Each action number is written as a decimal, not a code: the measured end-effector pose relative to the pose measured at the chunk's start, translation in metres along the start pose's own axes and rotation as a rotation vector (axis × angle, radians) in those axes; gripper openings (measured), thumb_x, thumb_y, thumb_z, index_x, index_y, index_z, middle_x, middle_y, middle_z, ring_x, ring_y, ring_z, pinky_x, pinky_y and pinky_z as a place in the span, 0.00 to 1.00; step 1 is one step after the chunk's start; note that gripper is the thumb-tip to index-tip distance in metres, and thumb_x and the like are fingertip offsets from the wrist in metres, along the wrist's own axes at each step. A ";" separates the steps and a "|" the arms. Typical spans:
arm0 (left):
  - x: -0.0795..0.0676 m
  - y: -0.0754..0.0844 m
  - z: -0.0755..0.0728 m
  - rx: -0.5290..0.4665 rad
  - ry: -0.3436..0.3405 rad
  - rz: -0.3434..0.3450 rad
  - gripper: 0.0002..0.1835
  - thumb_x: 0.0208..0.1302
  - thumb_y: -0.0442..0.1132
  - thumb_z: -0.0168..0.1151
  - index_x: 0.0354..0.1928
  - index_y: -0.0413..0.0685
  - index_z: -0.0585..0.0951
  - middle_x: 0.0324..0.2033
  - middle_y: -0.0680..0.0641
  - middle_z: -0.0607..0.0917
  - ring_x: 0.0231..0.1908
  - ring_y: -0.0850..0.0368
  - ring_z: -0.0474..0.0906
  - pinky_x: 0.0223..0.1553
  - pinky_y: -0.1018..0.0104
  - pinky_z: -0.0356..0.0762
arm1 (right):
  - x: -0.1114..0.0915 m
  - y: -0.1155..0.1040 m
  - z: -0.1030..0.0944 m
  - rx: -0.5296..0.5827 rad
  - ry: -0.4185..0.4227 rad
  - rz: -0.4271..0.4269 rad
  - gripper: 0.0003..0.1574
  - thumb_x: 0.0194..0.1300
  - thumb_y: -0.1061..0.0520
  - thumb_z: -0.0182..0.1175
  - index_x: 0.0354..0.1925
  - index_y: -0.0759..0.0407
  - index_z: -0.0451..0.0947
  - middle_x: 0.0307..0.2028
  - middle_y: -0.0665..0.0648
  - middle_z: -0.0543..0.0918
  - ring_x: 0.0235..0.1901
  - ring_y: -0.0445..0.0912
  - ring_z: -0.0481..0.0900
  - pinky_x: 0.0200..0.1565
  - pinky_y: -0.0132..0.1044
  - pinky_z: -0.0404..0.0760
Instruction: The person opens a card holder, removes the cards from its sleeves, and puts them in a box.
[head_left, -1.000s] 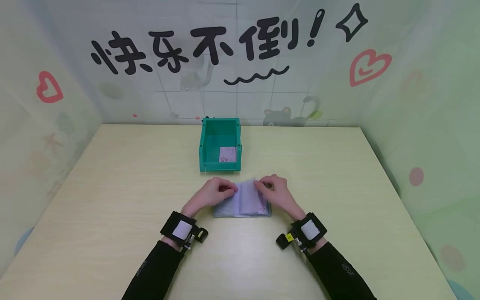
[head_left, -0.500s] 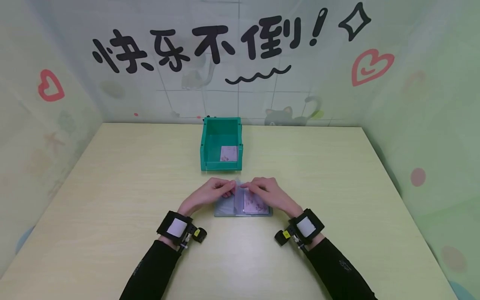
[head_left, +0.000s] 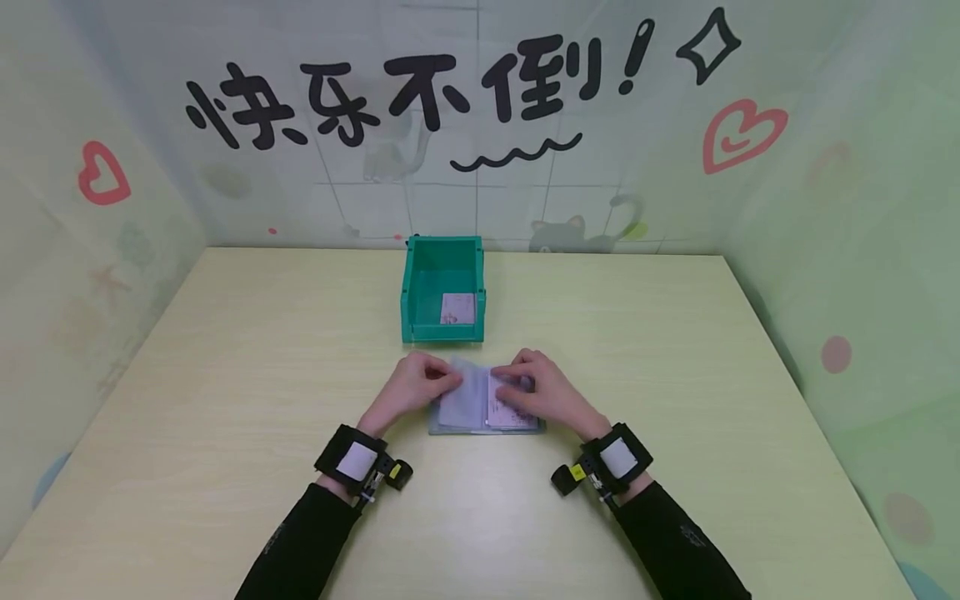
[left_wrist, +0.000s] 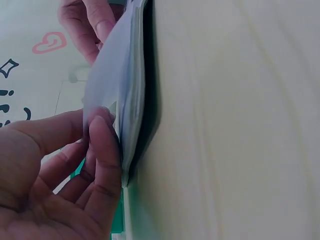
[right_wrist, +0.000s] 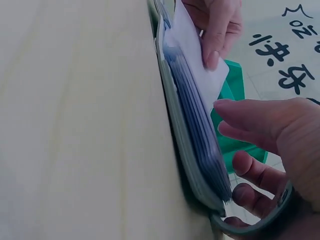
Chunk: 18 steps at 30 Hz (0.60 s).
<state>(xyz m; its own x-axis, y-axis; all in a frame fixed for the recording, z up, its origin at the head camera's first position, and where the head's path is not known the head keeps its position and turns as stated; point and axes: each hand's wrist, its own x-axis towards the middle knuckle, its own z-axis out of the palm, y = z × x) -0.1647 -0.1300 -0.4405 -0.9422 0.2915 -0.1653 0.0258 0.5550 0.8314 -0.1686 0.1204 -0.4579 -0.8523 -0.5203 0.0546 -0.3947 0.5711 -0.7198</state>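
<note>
A small card album (head_left: 513, 408) with sleeve pages lies spread on the table between both hands. My left hand (head_left: 422, 385) pinches the edge of a translucent page (left_wrist: 107, 75) between thumb and fingers, on the album's left side. Over the right side is my right hand (head_left: 542, 387), its fingers loosely bent and the thumb and forefinger tips close to the pages (right_wrist: 200, 120). A purple printed card (head_left: 501, 412) shows in the right-hand sleeve, partly covered by that hand. In the right wrist view, a dark curved band (right_wrist: 260, 226) runs from the album's corner past the right fingers.
Behind the album stands a green bin (head_left: 442, 333) with a purple card (head_left: 457, 308) lying inside. The pale wooden table (head_left: 300, 333) spreads around it. A printed backdrop (head_left: 315, 200) rises at the table's far edge and sides.
The page turned from the right side to the left, with the left hand drawing it over. The right hand let go of that page and now hovers over the purple card beneath.
</note>
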 end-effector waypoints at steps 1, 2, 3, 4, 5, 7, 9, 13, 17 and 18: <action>-0.001 0.001 0.000 -0.004 0.004 -0.016 0.10 0.69 0.39 0.64 0.42 0.39 0.88 0.27 0.46 0.83 0.27 0.58 0.74 0.30 0.68 0.73 | -0.001 0.002 -0.001 -0.002 0.003 0.021 0.23 0.66 0.53 0.67 0.58 0.56 0.83 0.39 0.53 0.76 0.42 0.45 0.69 0.42 0.34 0.66; -0.001 0.001 -0.001 -0.008 0.007 -0.028 0.10 0.68 0.39 0.65 0.42 0.38 0.88 0.27 0.46 0.83 0.26 0.58 0.75 0.29 0.69 0.73 | -0.003 0.003 -0.002 -0.002 0.008 0.036 0.24 0.65 0.53 0.68 0.58 0.56 0.83 0.40 0.54 0.75 0.44 0.46 0.68 0.43 0.36 0.66; -0.001 0.002 -0.001 -0.012 0.009 -0.038 0.10 0.68 0.39 0.66 0.41 0.38 0.88 0.27 0.46 0.83 0.24 0.58 0.75 0.28 0.69 0.74 | -0.004 0.005 -0.003 -0.001 0.012 0.051 0.25 0.65 0.52 0.68 0.59 0.55 0.82 0.41 0.54 0.75 0.45 0.47 0.68 0.44 0.37 0.66; -0.001 0.002 -0.001 -0.016 0.011 -0.045 0.10 0.67 0.38 0.66 0.41 0.38 0.88 0.27 0.45 0.84 0.23 0.59 0.75 0.28 0.69 0.75 | -0.005 0.007 -0.004 -0.004 0.017 0.057 0.25 0.65 0.52 0.69 0.59 0.55 0.82 0.41 0.54 0.75 0.46 0.47 0.68 0.45 0.37 0.66; -0.001 0.002 -0.001 -0.018 0.012 -0.053 0.10 0.67 0.38 0.67 0.41 0.37 0.88 0.28 0.45 0.84 0.22 0.59 0.75 0.27 0.70 0.76 | -0.006 0.008 -0.005 -0.002 0.023 0.063 0.26 0.64 0.52 0.69 0.60 0.55 0.82 0.41 0.54 0.74 0.47 0.48 0.67 0.45 0.37 0.65; 0.000 0.001 -0.001 -0.023 0.018 -0.067 0.09 0.66 0.37 0.67 0.41 0.37 0.88 0.29 0.44 0.85 0.21 0.60 0.76 0.26 0.71 0.77 | -0.008 0.011 -0.007 0.000 0.036 0.078 0.28 0.63 0.52 0.70 0.61 0.55 0.81 0.42 0.54 0.74 0.47 0.48 0.67 0.46 0.38 0.65; 0.000 0.001 0.000 -0.024 0.024 -0.078 0.09 0.65 0.37 0.68 0.40 0.37 0.88 0.28 0.44 0.85 0.20 0.60 0.76 0.25 0.71 0.78 | -0.010 0.014 -0.009 0.004 0.047 0.094 0.29 0.62 0.52 0.71 0.61 0.55 0.80 0.42 0.54 0.75 0.47 0.49 0.67 0.45 0.38 0.65; 0.001 0.000 -0.001 -0.020 0.039 -0.088 0.08 0.64 0.37 0.70 0.38 0.37 0.88 0.25 0.45 0.85 0.20 0.61 0.76 0.24 0.71 0.78 | -0.014 0.017 -0.012 -0.011 0.059 0.109 0.32 0.61 0.51 0.72 0.63 0.54 0.79 0.42 0.54 0.76 0.46 0.48 0.67 0.48 0.41 0.62; 0.001 0.002 -0.001 -0.004 0.053 -0.094 0.08 0.62 0.37 0.71 0.36 0.37 0.88 0.22 0.46 0.84 0.20 0.59 0.76 0.25 0.70 0.78 | -0.017 0.022 -0.014 -0.038 0.068 0.096 0.34 0.60 0.50 0.72 0.64 0.54 0.79 0.40 0.54 0.77 0.45 0.48 0.68 0.51 0.46 0.58; 0.001 0.002 -0.001 0.008 0.060 -0.098 0.09 0.62 0.38 0.71 0.36 0.37 0.87 0.22 0.46 0.84 0.20 0.59 0.76 0.25 0.70 0.77 | -0.018 0.022 -0.014 -0.041 0.070 0.093 0.34 0.60 0.50 0.73 0.64 0.54 0.78 0.40 0.54 0.77 0.44 0.48 0.68 0.51 0.46 0.58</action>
<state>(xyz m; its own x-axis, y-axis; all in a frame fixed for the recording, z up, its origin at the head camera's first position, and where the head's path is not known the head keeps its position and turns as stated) -0.1658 -0.1295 -0.4383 -0.9587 0.1882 -0.2132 -0.0651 0.5846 0.8087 -0.1669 0.1517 -0.4651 -0.9069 -0.4196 0.0381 -0.3257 0.6409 -0.6951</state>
